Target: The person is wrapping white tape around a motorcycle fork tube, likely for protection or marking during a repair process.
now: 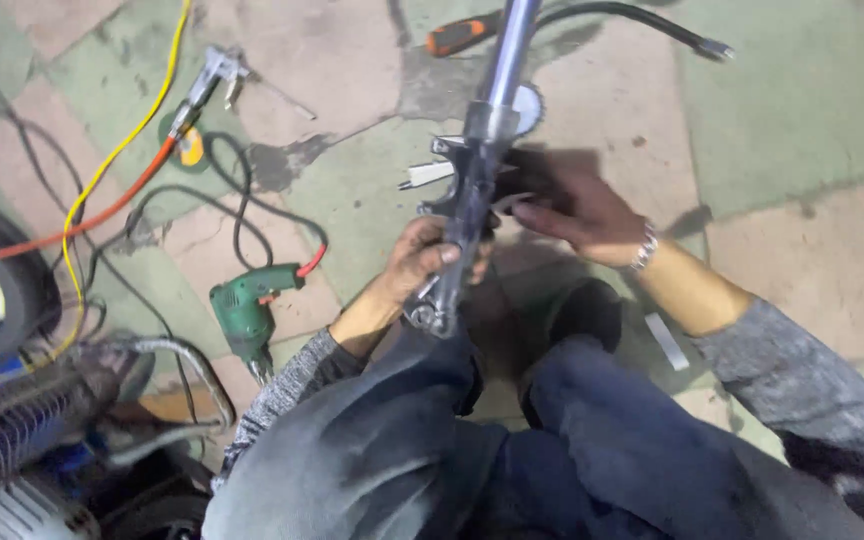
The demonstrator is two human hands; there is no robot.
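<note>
Down on the patched green and pink concrete floor (802, 110), a long silver metal tube assembly with a black bracket (477, 170) stands nearly upright between the person's knees. Left hand (422, 262) wraps closed round its lower end, likely to steady it; right hand (577, 210) rests fingers on the bracket, grip unclear. Nearby, a green electric drill (244, 312) and an orange-handled screwdriver (462, 35) lie apart.

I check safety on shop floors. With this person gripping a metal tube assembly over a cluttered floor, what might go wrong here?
1. The left hand alone grips the long silver metal tube assembly; the right hand only reaches its dark bracket, so it may tip or slip.
2. The yellow and orange cables and the green electric drill lie close by on the floor, a likely trip hazard.
</note>
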